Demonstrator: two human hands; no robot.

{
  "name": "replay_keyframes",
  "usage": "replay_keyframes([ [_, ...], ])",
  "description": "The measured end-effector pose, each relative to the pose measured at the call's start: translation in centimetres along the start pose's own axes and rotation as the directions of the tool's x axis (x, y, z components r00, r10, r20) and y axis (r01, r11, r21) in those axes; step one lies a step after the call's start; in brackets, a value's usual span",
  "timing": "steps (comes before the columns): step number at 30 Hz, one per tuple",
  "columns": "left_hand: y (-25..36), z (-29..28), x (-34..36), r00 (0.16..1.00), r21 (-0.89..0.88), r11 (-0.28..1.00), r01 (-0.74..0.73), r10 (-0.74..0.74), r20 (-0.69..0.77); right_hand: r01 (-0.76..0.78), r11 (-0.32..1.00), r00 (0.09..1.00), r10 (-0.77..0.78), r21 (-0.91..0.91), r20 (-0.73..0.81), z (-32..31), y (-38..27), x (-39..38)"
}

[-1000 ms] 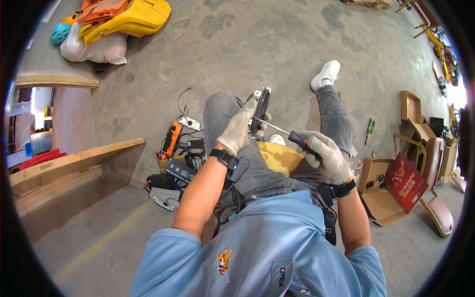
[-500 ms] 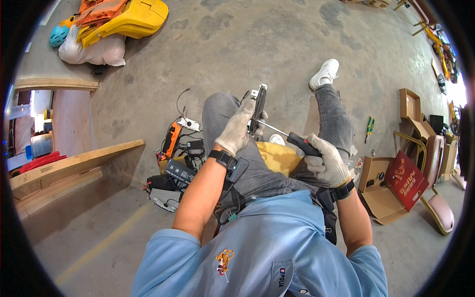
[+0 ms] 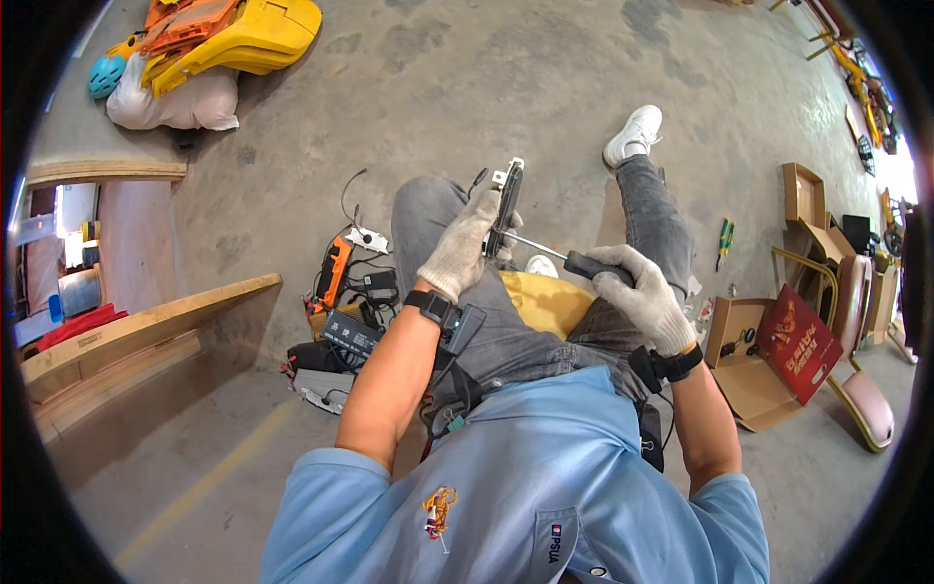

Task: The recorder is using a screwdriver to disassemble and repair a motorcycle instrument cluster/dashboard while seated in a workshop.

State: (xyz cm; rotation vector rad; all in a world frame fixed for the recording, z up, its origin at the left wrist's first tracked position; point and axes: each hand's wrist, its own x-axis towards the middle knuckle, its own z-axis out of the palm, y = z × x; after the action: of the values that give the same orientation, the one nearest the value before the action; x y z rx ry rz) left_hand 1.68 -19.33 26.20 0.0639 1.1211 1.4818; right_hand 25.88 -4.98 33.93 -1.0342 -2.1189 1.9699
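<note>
My left hand [image 3: 461,249], in a pale knitted glove, is closed around a narrow black device [image 3: 508,206] with white metal tabs at its far end. It holds the device on edge above my lap, and part of it is hidden by the fingers. My right hand [image 3: 642,298], gloved the same way, is wrapped round the black handle of a screwdriver [image 3: 593,269]. The screwdriver's thin shaft points left, and its tip meets the side of the black device. A short cable loop [image 3: 477,182] shows beside my left fingers.
Left of my knee lie black adapters [image 3: 379,282], an orange-and-black unit [image 3: 333,273] and tangled cables. Green-handled pliers [image 3: 725,241] rest on the floor at right, near an open cardboard box [image 3: 754,380] with a red lid. A wooden bench edge [image 3: 156,321] stands at left.
My right hand has shifted its grip on the screwdriver, its fingers now reaching further over the handle. The screwdriver tip remains at the device, and the whole view has moved slightly.
</note>
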Motion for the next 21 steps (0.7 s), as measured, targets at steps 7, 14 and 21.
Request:
replay_keyframes([
  [7, -0.8, -0.7, 0.8, 1.0, -0.086, 0.996, -0.012, 0.011, -0.014, -0.239, 0.907, 0.964, 0.264, 0.345, -0.026, -0.3, -0.6, 0.1],
  [14, -0.6, -0.7, 0.6, 0.999, -0.066, 0.998, 0.01, -0.012, -0.031, -0.324, 0.931, 0.946, 0.324, 0.169, 0.028, -1.6, -1.8, 0.4],
  [21, -0.6, -0.3, 0.7, 0.999, -0.053, 0.998, 0.022, -0.025, -0.048, -0.112, 0.871, 0.973, 0.195, 0.479, -0.127, -0.7, 1.9, 1.2],
])
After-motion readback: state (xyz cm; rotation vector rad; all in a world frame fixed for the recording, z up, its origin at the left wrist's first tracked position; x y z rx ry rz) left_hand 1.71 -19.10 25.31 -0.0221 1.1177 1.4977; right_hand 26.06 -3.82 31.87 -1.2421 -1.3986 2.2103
